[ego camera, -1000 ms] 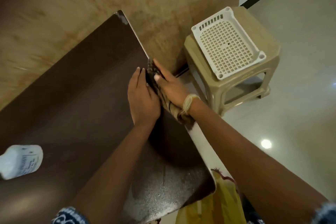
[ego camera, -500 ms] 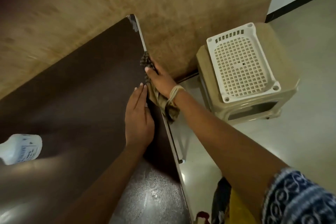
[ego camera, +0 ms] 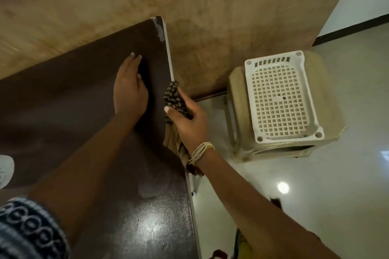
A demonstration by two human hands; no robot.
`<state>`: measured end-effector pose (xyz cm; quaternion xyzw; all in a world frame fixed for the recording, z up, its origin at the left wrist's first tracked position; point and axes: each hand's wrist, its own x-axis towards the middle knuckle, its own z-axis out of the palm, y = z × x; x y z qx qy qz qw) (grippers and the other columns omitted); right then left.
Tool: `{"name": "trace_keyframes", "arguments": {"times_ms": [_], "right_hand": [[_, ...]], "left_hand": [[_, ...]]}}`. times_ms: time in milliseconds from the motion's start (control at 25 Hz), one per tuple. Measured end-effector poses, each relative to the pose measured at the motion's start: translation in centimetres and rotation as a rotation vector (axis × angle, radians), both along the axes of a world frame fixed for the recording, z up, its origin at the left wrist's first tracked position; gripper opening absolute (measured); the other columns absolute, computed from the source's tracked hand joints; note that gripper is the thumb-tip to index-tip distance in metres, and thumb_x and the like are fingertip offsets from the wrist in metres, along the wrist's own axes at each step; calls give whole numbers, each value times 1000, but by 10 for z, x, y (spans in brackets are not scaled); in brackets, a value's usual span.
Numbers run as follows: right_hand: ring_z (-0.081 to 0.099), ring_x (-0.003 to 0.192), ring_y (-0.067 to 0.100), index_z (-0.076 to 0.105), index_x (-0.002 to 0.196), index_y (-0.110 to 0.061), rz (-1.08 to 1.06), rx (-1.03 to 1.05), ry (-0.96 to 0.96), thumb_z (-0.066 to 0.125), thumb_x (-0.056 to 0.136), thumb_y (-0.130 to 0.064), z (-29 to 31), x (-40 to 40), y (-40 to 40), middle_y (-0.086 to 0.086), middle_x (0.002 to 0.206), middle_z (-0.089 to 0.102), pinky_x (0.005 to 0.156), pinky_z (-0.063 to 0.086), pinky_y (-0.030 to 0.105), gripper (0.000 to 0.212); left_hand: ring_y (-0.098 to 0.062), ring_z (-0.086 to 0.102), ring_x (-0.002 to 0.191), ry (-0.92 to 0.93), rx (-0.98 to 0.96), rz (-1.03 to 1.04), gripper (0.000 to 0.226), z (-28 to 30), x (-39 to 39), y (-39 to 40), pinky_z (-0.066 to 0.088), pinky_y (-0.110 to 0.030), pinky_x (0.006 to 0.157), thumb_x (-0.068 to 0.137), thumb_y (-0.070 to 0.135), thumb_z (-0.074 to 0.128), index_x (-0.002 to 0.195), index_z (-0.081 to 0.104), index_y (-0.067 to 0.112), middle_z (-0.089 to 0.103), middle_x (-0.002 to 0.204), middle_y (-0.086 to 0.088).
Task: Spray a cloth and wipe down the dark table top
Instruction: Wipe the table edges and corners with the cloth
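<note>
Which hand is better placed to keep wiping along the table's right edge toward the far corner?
The right hand. It already grips the cloth against the table edge, below the far corner. The left hand lies flat on the dark top, holding nothing.

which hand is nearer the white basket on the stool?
Right. The right hand grips the cloth at the table edge, on the side facing the white basket. The left hand lies flat on the table top, farther from it.
</note>
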<state>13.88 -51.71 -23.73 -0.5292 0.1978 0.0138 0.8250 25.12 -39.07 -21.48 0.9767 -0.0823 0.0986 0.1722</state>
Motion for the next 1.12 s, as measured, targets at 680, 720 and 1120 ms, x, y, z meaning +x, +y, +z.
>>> {"name": "trace_keyframes", "arguments": {"times_ms": [680,720,1120], "right_hand": [[45,130,27,47,143,-14,60,-840,-480,53,97,-32,41,149,-15,16,140,47,108,38,35,50],[34,139,30,42,146,-18,242,-1127,-478,45,99,-37,37,152,-4,15,149,39,114,30,42,51],[50,121,26,53,137,-24,146,-1032,38,44,102,-30,38,246,-6,10,143,39,96,41,30,37]], "left_hand": [[-17,26,147,85,-70,46,48,-2,11,-8,23,-44,119,100,21,35,147,40,20,35,156,0],[-17,28,146,86,-89,57,46,-2,11,-8,25,-46,118,100,24,33,146,43,20,38,154,0],[-14,23,147,89,-93,94,54,0,8,-9,16,-33,121,95,10,34,148,40,20,32,157,2]]}}
